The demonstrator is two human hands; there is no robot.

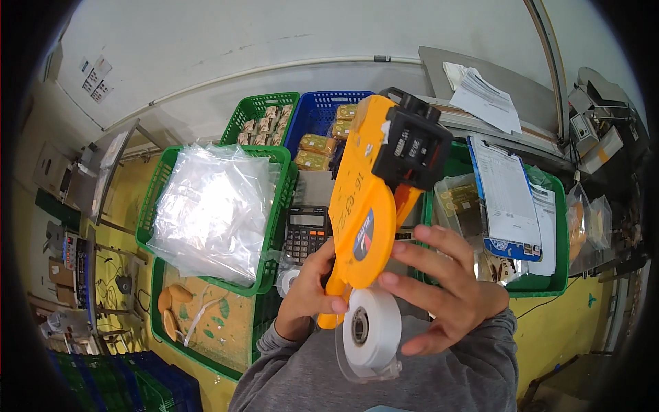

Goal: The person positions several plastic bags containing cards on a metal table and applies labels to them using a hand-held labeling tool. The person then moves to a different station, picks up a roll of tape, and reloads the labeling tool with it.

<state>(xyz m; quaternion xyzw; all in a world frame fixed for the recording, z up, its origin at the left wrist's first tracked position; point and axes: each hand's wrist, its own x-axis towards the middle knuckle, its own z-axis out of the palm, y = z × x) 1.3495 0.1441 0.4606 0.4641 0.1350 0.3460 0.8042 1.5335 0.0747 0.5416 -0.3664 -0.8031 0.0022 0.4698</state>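
A yellow label gun (353,196) with a black print head is held up before my chest. My left hand (307,292) is closed around its handle, thumb across the front. At its lower end sits a roll of white labels (384,329) in a clear holder that hangs swung out. My right hand (456,288) is beside the roll and the gun's body, fingers spread. Its fingertips come close to the yellow casing; whether they touch it I cannot tell. Behind the gun, partly covered by it, lies a black calculator (305,240).
To the left, a green crate (283,206) bears clear plastic bags (213,206). Farther back are a green crate (239,113) of small packs and a blue crate (302,110) of yellow packs. A clipboard (504,199) with papers rests over a green crate (559,261) at right.
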